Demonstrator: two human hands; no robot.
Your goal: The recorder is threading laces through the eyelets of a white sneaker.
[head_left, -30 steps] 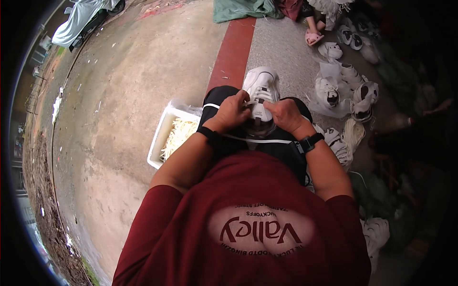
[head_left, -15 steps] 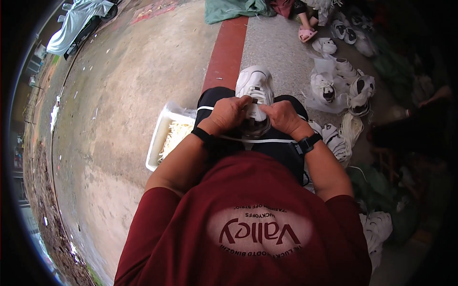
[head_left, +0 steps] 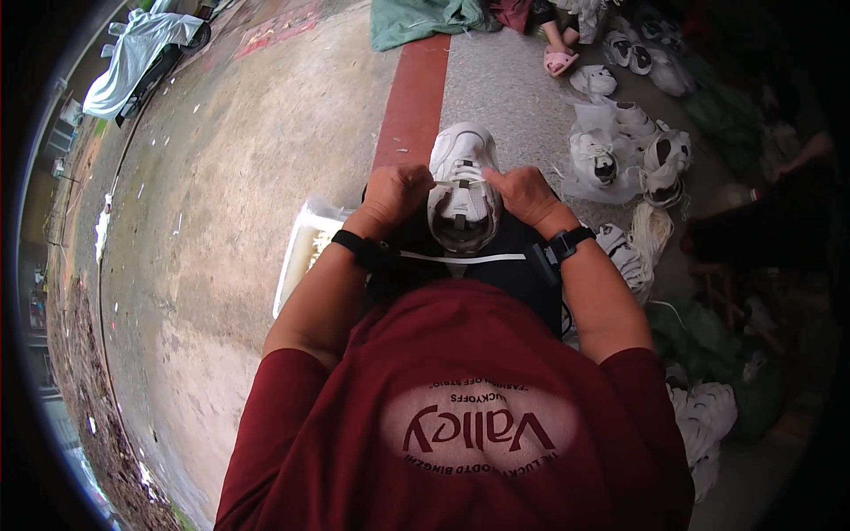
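Observation:
Toe pointing away from me, a white sneaker [head_left: 460, 146] rests between my knees, with its dark-lined opening toward me. Pale shoelaces [head_left: 464, 173] cross its tongue. My left hand [head_left: 398, 192] is closed at the shoe's left side, gripping a lace that runs tight from the eyelets. On the other side my right hand [head_left: 529, 196] is closed too, thumb toward the laces, pinching the lace. The fingertips of both hands are partly hidden. Across my dark-clothed lap lies a narrow white strip [head_left: 460, 259].
Beside my left leg stands a white tub [head_left: 288, 274] holding pale laces. Several white sneakers [head_left: 602, 159], some in clear plastic, lie to the right near a bundle of laces [head_left: 653, 232]. A person's foot in a pink sandal [head_left: 560, 62] shows at the far side, near green cloth [head_left: 425, 22].
My hands have moved apart from over the tongue to either side of the shoe, drawing the lace tight. More of the tongue and opening now shows.

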